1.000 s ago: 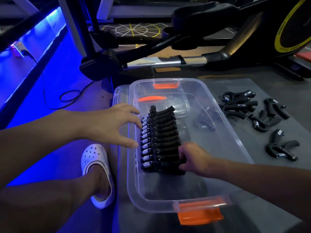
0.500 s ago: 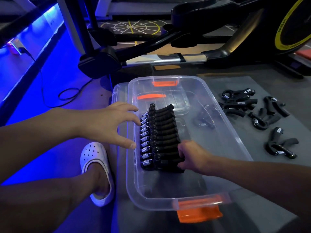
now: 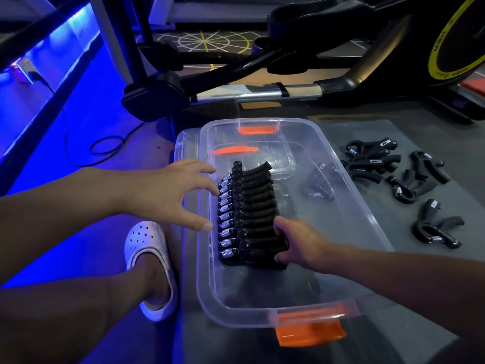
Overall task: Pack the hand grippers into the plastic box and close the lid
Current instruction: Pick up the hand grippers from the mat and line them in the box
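A clear plastic box (image 3: 349, 211) with orange latches stands open on a grey mat. Inside it, a row of several black hand grippers (image 3: 249, 206) with steel springs lies packed side by side along the left wall. My right hand (image 3: 296, 243) reaches into the box and grips the handles of the nearest grippers in the row. My left hand (image 3: 173, 193) hovers at the box's left rim, fingers spread, beside the springs. Several loose hand grippers (image 3: 401, 174) lie on the mat right of the box. The clear lid (image 3: 183, 148) lies under the box, its edge showing at the left.
An exercise machine (image 3: 262, 82) with a yellow-ringed wheel stands just behind the box. A foot in a white clog (image 3: 149, 264) rests left of the box. A black cable (image 3: 105, 145) loops on the blue-lit floor at the left.
Both hands stay almost where they were; the right hand still holds the near end of the row. The view has shifted slightly.
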Demonstrator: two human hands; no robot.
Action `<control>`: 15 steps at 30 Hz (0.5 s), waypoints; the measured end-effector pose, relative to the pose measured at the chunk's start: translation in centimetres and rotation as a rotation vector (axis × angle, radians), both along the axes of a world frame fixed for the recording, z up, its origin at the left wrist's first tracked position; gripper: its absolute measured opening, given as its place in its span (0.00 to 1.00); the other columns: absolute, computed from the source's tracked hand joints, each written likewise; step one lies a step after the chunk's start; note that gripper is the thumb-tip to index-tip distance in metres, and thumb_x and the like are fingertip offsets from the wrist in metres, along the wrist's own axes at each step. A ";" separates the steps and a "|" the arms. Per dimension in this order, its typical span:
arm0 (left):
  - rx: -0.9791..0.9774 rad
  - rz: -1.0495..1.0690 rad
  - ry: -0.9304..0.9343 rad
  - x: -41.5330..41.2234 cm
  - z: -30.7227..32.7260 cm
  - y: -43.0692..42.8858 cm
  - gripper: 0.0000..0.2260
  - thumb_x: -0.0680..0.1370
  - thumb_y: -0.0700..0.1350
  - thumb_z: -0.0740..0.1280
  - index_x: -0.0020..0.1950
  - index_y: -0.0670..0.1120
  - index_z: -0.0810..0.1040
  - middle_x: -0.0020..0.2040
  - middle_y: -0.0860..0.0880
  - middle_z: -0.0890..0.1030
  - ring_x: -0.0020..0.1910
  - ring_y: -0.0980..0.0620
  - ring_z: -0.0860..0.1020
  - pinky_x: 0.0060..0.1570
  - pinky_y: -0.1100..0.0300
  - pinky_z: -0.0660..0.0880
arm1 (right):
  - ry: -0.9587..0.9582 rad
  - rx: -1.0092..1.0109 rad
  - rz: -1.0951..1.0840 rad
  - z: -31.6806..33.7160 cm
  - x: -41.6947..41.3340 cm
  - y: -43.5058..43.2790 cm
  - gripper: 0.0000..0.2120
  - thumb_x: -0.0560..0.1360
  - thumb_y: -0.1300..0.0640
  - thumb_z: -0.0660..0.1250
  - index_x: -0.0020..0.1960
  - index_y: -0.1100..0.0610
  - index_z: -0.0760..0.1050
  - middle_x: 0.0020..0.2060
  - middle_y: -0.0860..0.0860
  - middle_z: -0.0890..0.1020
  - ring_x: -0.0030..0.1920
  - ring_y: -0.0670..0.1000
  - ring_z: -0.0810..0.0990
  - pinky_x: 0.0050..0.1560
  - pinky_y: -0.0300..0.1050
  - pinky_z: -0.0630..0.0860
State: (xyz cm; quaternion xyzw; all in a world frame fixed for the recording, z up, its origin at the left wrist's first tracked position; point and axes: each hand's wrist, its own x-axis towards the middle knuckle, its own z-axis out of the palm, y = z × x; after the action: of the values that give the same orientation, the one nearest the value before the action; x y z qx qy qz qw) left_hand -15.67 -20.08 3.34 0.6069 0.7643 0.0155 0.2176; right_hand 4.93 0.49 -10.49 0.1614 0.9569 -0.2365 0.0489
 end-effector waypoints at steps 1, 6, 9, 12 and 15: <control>0.003 -0.002 0.001 0.0 -0.1 0.0 0.30 0.69 0.67 0.68 0.69 0.62 0.67 0.77 0.58 0.51 0.75 0.62 0.46 0.66 0.66 0.50 | -0.001 -0.002 -0.005 0.0 0.0 0.0 0.21 0.61 0.57 0.77 0.41 0.54 0.64 0.31 0.44 0.70 0.33 0.48 0.68 0.28 0.37 0.62; 0.003 -0.007 0.003 -0.1 -0.2 0.0 0.31 0.67 0.68 0.66 0.69 0.62 0.67 0.77 0.58 0.50 0.74 0.63 0.46 0.66 0.66 0.49 | -0.016 -0.044 -0.041 -0.1 0.0 0.0 0.21 0.61 0.57 0.77 0.40 0.54 0.64 0.32 0.46 0.73 0.31 0.45 0.68 0.28 0.39 0.63; -0.004 -0.004 -0.004 -0.1 -0.1 0.1 0.31 0.68 0.67 0.67 0.69 0.62 0.67 0.77 0.58 0.50 0.75 0.63 0.45 0.66 0.66 0.49 | -0.025 -0.051 -0.047 0.0 0.0 0.0 0.21 0.61 0.57 0.77 0.42 0.55 0.65 0.32 0.46 0.72 0.30 0.44 0.68 0.28 0.39 0.64; -0.022 -0.011 0.006 -0.2 0.0 0.3 0.30 0.69 0.67 0.68 0.69 0.62 0.66 0.77 0.58 0.50 0.75 0.62 0.45 0.66 0.66 0.49 | -0.041 -0.041 -0.035 0.3 0.0 -0.2 0.21 0.62 0.57 0.76 0.43 0.55 0.64 0.32 0.45 0.71 0.32 0.45 0.68 0.29 0.39 0.63; -0.045 -0.028 0.030 -0.2 0.3 0.6 0.30 0.69 0.66 0.68 0.69 0.62 0.67 0.77 0.56 0.51 0.75 0.60 0.47 0.66 0.66 0.50 | -0.058 -0.048 -0.025 0.7 -0.1 -0.3 0.21 0.63 0.58 0.76 0.44 0.55 0.64 0.33 0.45 0.71 0.33 0.48 0.69 0.29 0.40 0.64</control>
State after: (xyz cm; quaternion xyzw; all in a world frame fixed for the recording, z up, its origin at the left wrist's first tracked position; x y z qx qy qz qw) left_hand -15.83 -19.49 3.64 0.6125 0.7592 -0.0137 0.2198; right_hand 4.88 0.19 -9.82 0.1790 0.9470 -0.2553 0.0775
